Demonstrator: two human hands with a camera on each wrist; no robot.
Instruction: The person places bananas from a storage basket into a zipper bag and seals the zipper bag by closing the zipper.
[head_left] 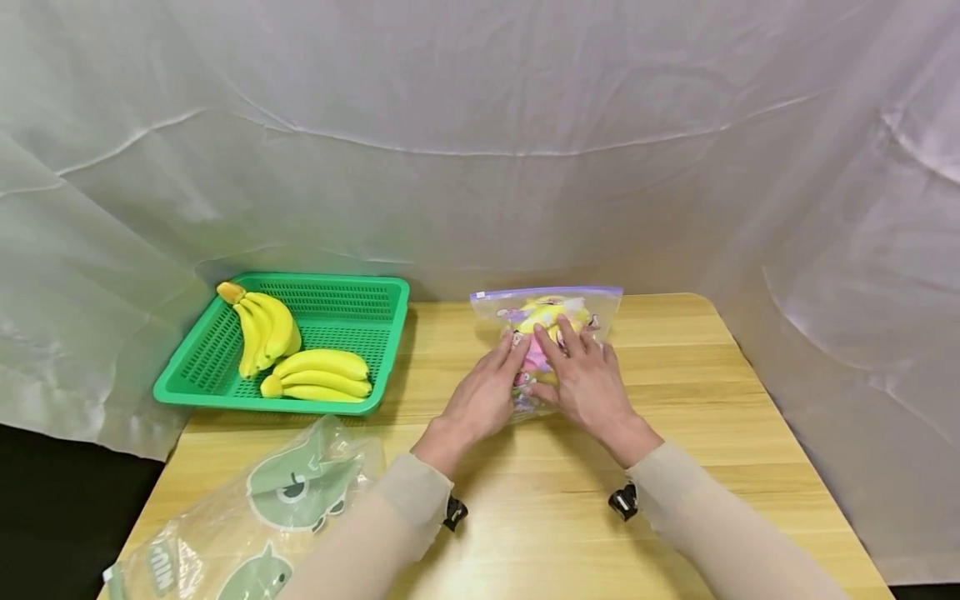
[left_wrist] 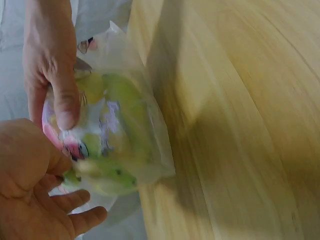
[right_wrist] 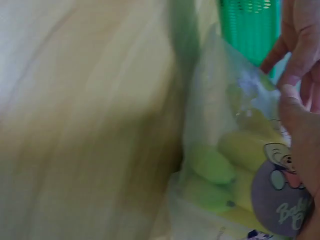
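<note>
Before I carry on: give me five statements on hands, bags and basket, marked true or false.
1. The left hand and right hand both touch the purple-edged bag. True.
2. The purple-edged bag is empty. False: banana-like fruit shows through it.
3. Two banana bunches lie in the green basket. True.
4. The green-printed bag lies inside the basket. False: it lies on the table.
5. The basket stands right of the purple-edged bag. False: it stands left.
</note>
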